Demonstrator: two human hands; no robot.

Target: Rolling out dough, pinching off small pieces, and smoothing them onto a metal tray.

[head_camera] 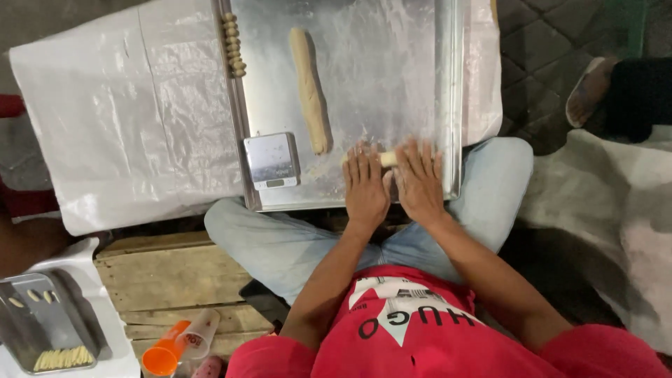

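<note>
Pressing flat, open fingers (364,164) of both hands on a dough roll (387,159) beside the grey scale (271,160).

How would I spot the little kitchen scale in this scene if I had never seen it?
Find the big floured metal tray resting on the seated person's knees. At its near left corner, beside the long dough roll, sits the small digital scale. It is the only square, flat-topped steel thing there, with a small display strip on its front edge.
</note>
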